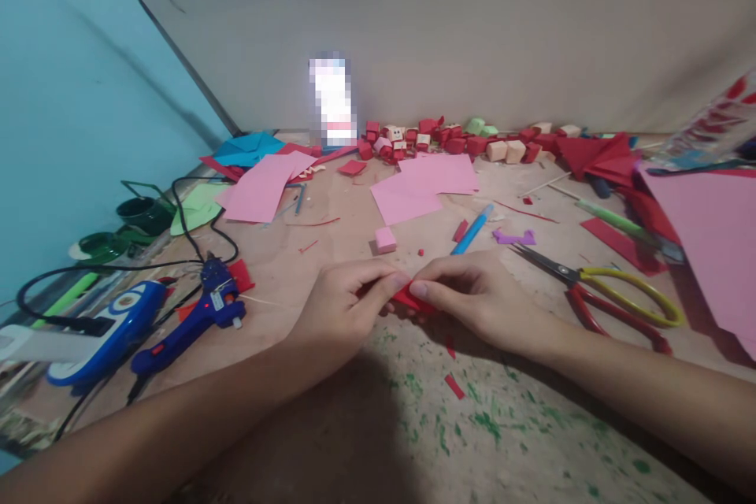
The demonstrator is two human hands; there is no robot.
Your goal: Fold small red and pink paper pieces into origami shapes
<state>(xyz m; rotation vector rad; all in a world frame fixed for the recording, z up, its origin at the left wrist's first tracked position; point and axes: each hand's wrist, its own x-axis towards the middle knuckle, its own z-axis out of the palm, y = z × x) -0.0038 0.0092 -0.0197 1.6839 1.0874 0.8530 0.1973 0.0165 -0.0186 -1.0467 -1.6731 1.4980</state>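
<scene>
Between my hands is a small piece of red paper (418,301), partly hidden by the fingers. My left hand (354,295) pinches its left end, thumb on top. On the other side my right hand (466,291) is closed on the same piece, its thumb pressing close to the left one. Just beyond the fingers sit a pink paper cube (386,239) and a tiny red bit (421,252). A blue pen (472,230) lies past my right hand, beside a purple paper strip (514,237). Red scraps (454,387) lie nearer to me.
Scissors (591,283) with yellow and red handles lie at right. A blue glue gun (206,307) and a blue-white power strip (112,335) with black cable are at left. Pink sheets (437,181), several small paper boxes (472,143) and a lit phone (334,98) stand farther back.
</scene>
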